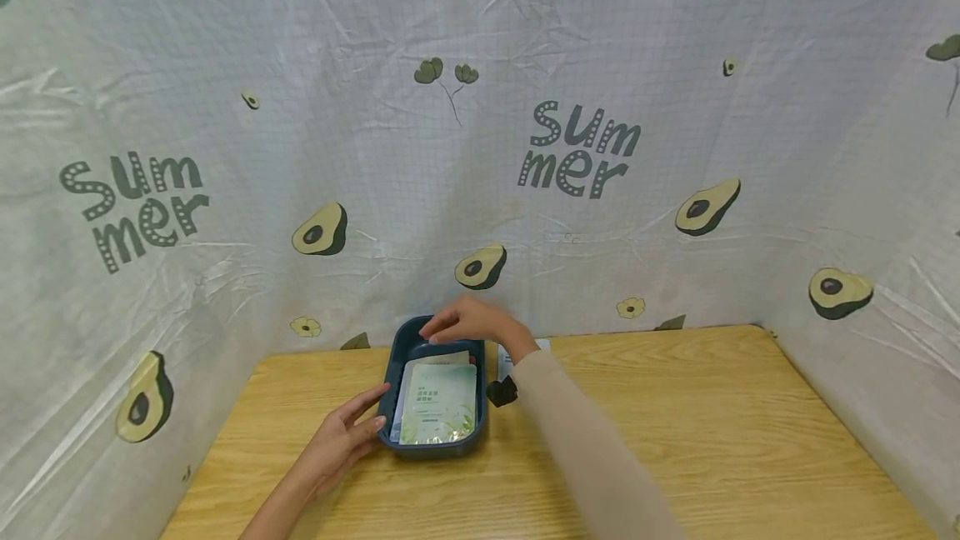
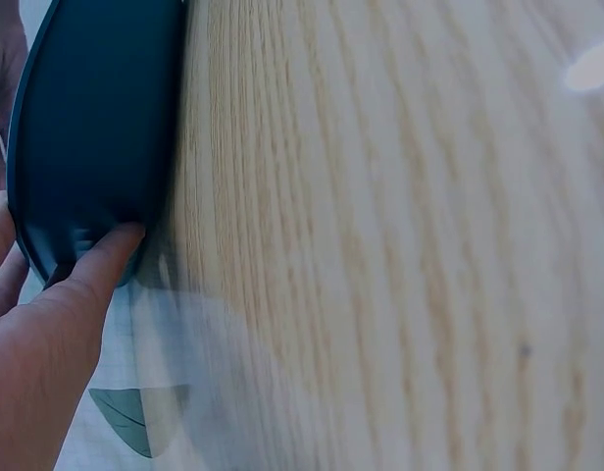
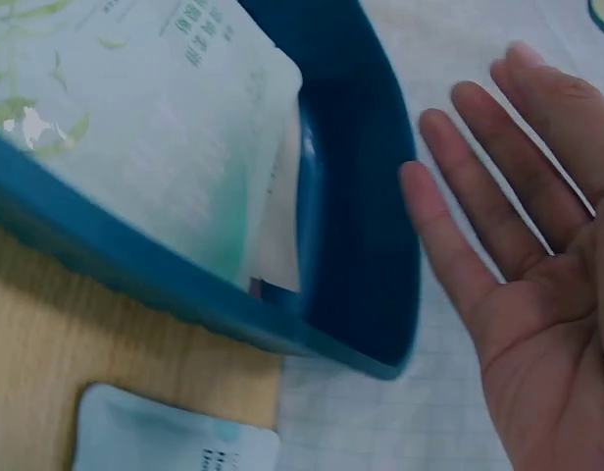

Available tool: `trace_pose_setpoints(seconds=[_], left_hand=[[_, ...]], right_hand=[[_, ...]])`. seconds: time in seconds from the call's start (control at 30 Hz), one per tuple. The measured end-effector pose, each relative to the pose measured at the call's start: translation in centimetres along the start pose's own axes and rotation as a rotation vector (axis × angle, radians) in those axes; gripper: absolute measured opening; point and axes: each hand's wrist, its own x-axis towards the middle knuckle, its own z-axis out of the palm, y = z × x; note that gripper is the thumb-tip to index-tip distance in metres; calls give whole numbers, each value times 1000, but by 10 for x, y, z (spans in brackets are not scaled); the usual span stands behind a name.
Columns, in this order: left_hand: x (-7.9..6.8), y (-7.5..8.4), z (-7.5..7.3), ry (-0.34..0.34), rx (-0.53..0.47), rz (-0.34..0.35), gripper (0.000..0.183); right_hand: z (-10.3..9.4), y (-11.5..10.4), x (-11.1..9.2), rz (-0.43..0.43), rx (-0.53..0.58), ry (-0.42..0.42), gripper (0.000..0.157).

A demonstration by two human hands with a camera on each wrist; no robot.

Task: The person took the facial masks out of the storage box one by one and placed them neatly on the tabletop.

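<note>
A dark blue plastic basket (image 1: 396, 361) sits on the wooden table near the back wall. Inside it lie several flat packets, the top one a pale green packet (image 1: 438, 407) with leaf print. My left hand (image 1: 337, 440) rests at the basket's left side, its fingers spread and fingertips at the rim. In the left wrist view, one finger (image 2: 111, 257) lies along the basket's outer wall. Over the basket's far end is my right hand (image 1: 471, 322), holding nothing. The right wrist view shows its fingers (image 3: 483, 196) extended beside the basket's far end.
A light-blue packet (image 3: 165, 437) lies on the table right of the basket, partly hidden by the right arm in the head view. A small black object (image 1: 502, 392) shows by the right sleeve. White printed sheeting (image 1: 390, 148) hangs behind and beside the wooden table (image 1: 712, 423).
</note>
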Motion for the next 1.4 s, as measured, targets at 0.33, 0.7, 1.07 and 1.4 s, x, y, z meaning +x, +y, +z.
trace_pose_setpoints(seconds=[0.33, 0.7, 1.07, 1.4], left_hand=[[1, 1, 2, -7, 12, -3, 65], [-1, 1, 1, -1, 23, -14, 66], [-1, 4, 3, -9, 24, -5, 67], [-3, 3, 2, 4, 24, 0, 66]], right_hand=[[15, -5, 4, 95, -32, -140, 35], [26, -7, 20, 148, -179, -242, 48], [32, -1, 27, 165, -239, -278, 44], [29, -9, 26, 218, -304, -294, 35]])
